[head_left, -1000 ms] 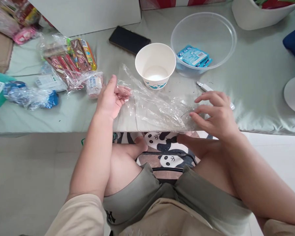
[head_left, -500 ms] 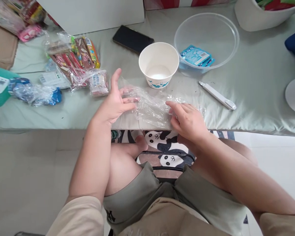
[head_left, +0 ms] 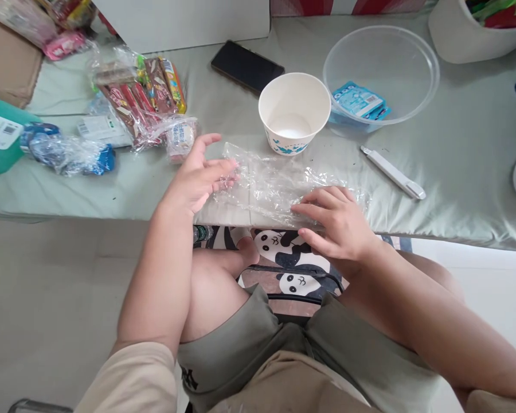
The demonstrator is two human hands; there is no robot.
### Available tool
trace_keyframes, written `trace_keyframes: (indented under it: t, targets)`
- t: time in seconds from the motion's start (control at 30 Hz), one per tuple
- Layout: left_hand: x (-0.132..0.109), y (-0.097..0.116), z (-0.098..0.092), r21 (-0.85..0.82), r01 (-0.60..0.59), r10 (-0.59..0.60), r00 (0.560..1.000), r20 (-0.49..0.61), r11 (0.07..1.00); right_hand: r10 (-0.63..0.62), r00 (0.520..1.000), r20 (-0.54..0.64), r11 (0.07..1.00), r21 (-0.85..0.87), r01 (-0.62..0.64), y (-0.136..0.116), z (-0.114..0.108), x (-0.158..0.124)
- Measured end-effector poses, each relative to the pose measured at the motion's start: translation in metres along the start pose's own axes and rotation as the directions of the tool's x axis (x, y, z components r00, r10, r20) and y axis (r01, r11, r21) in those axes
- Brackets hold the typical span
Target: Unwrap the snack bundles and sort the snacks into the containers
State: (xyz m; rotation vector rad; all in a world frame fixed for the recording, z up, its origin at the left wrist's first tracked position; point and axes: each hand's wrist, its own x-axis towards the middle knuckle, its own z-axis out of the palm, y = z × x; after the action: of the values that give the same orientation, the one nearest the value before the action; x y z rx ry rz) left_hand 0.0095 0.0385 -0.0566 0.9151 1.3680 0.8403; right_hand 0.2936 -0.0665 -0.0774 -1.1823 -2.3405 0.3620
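Observation:
A clear, crinkled plastic bag lies flat along the front of the cloth-covered table. At its left end, my left hand touches the film with its fingers apart. My right hand rests over the bag's right part, fingers spread and fingertips on the plastic. Just behind the bag stands a white paper tub with a blue pattern, nothing visible inside. A white box cutter lies to the right of it.
A round clear plastic bowl holds blue sachets. A black phone lies behind the tub. To the left are bagged snacks, a blue wrapped bundle and a green container. A white planter stands back right.
My left hand's fingers have lowered onto the bag's left end. My right hand has opened from a pointing pose and spread its fingers. The view has shifted slightly left.

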Motion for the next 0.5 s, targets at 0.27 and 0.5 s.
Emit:
trace_keyframes:
  t: [0.27, 0.5]
  targets:
    - [0.0, -0.001, -0.008, 0.0, -0.145, 0.136, 0.926, 0.352, 0.989, 0.148, 0.937, -0.318, 0.986, 0.126, -0.113, 0.021, -0.026, 0.015]
    - [-0.006, 0.003, 0.002, -0.076, -0.146, 0.165, 0.865, 0.474, 0.986, 0.195, 0.979, 0.055, 0.944, 0.259, -0.203, 0.024, -0.025, 0.037]
